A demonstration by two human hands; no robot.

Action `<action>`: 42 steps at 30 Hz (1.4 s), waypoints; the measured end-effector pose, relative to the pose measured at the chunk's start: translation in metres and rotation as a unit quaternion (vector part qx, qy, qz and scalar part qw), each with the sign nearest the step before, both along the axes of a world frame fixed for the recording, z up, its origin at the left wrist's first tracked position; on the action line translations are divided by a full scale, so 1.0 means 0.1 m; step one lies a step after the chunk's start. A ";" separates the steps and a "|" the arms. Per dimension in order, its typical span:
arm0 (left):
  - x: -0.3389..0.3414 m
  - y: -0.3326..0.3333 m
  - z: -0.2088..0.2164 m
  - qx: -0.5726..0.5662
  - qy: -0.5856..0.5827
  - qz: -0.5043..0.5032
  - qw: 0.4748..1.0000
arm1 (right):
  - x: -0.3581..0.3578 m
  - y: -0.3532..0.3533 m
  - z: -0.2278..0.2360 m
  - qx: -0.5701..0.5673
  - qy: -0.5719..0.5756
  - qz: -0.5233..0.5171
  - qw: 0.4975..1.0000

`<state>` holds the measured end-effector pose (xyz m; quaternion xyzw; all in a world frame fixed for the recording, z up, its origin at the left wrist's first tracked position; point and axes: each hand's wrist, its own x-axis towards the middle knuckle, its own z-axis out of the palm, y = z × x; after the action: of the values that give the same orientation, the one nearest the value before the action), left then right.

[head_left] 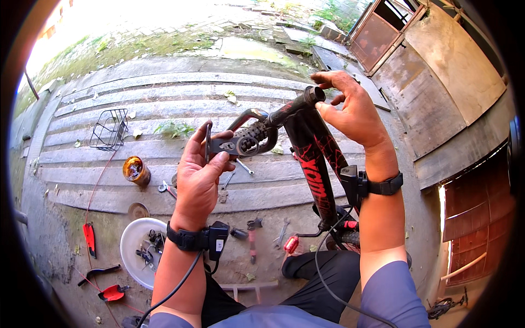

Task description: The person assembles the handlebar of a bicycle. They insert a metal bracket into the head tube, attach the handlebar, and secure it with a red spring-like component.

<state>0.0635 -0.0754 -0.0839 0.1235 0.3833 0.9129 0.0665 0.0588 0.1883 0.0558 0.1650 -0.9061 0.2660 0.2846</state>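
Note:
In front of me stands a black bicycle frame with red markings, its tube end pointing up. My left hand grips a flat dark metal bracket between thumb and fingers. A ring on the bracket lies over or beside a studded dark part next to the frame's curved tube; I cannot tell whether they touch. My right hand is at the tube end, thumb by its rim and fingers spread above it. Nothing shows in that hand.
A white basin with small black parts stands at left, near a jar of brown liquid and a wire basket. Spanners, a red-handled tool and red-and-black pieces lie on the ground. Wooden boards line the right.

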 end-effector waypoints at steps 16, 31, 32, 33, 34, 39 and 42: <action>0.00 -0.01 -0.03 0.003 0.011 -0.006 1.000 | -0.05 0.03 0.01 0.066 -0.034 -0.046 0.996; 0.00 -0.02 -0.02 -0.002 0.011 -0.005 1.000 | -0.02 -0.03 0.09 0.074 -0.055 -0.068 0.993; 0.00 -0.02 -0.01 -0.002 0.008 -0.004 1.000 | -0.02 -0.04 0.10 0.082 -0.074 -0.098 0.989; 0.00 -0.02 0.00 -0.003 0.006 -0.002 1.000 | -0.03 -0.03 0.09 0.085 -0.070 -0.095 0.989; 0.00 -0.02 0.00 -0.002 0.007 -0.002 1.000 | -0.04 -0.03 0.08 0.087 -0.066 -0.091 0.990; 0.00 0.00 0.00 -0.003 0.007 -0.006 1.000 | -0.04 0.04 0.05 0.065 -0.028 -0.017 0.997; 0.00 -0.02 -0.02 -0.009 0.014 -0.004 1.000 | -0.02 -0.05 0.10 0.083 -0.077 -0.080 0.990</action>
<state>0.0635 -0.0773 -0.0864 0.1378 0.3915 0.9074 0.0660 0.0570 0.1835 0.0658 0.0937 -0.9545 0.1784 0.2198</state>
